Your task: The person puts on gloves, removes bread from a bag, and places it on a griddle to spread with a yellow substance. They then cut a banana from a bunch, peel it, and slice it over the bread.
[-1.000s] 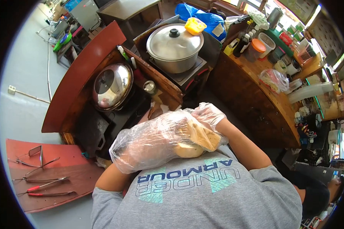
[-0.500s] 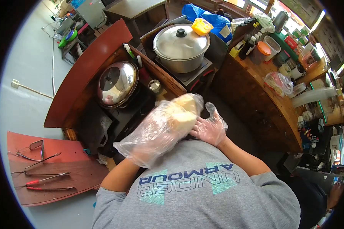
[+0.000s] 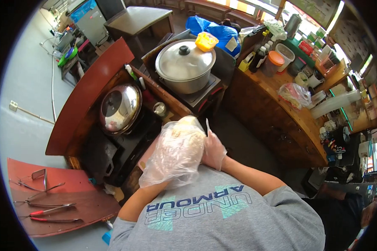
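Note:
A clear, crinkled plastic bag (image 3: 165,146) with a pale yellowish lump (image 3: 184,129) inside is in front of my chest. My left hand (image 3: 165,179) reaches into or behind the plastic and supports the lump; its fingers are hidden. At the right side of the bag is my right hand (image 3: 215,151), in a thin clear plastic glove. Its thumb points up, apart from the other fingers, which lie against the bag and are partly hidden by it. Just beyond the bag stands a small glass jar (image 3: 159,109).
A large lidded pot (image 3: 185,67) stands on a stove ahead, with a yellow container (image 3: 206,41) on its lid. To the left is a lidded pan (image 3: 120,109). Tongs (image 3: 52,211) lie on a red board (image 3: 54,226). Bottles and tubs line the wooden counter (image 3: 276,90).
The bag with its lump has turned more upright and sits lower. My right hand has rotated from spread fingers to thumb-up beside it. The whole view has shifted slightly.

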